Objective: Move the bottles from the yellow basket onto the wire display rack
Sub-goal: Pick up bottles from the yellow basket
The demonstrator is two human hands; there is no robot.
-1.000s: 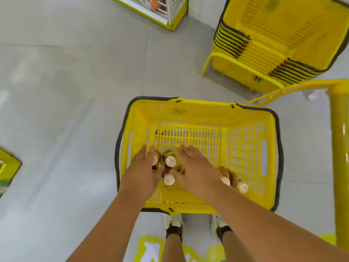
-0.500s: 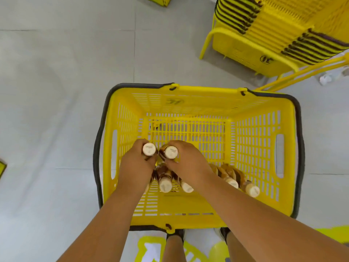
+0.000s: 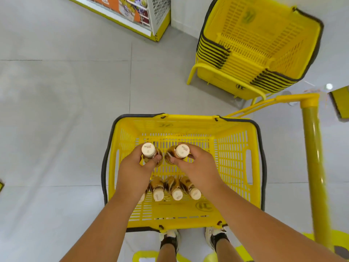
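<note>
a: two bottles are up in your grip, one per hand. your left hand (image 3: 135, 172) has its fingers curled round a bottle (image 3: 149, 153) just under the pale cap, cap facing up at you.

b: and my right?

a: your right hand (image 3: 198, 172) is wrapped the same way round a second bottle (image 3: 180, 153), thumb across its neck. the two held bottles sit side by side, nearly touching, over the middle of the yellow basket (image 3: 236, 161).

b: what's below my hands?

a: under your wrists, nearer your body, more bottles (image 3: 176, 190) lie on the basket floor with their caps pointing toward you. three show plainly between your forearms; a fourth cap peeks out from under your left wrist, mostly hidden.

b: where's the basket itself?

a: it stands on the grey tile floor (image 3: 66, 120), right in front of your shoes (image 3: 171, 237). beyond your right hand, well apart, is a stack of yellow baskets (image 3: 255, 44) on a yellow stand. to the right of your right arm runs a yellow post (image 3: 314, 167). far ahead of your left hand is a shelf unit (image 3: 136, 14) with a perforated white side.
</note>
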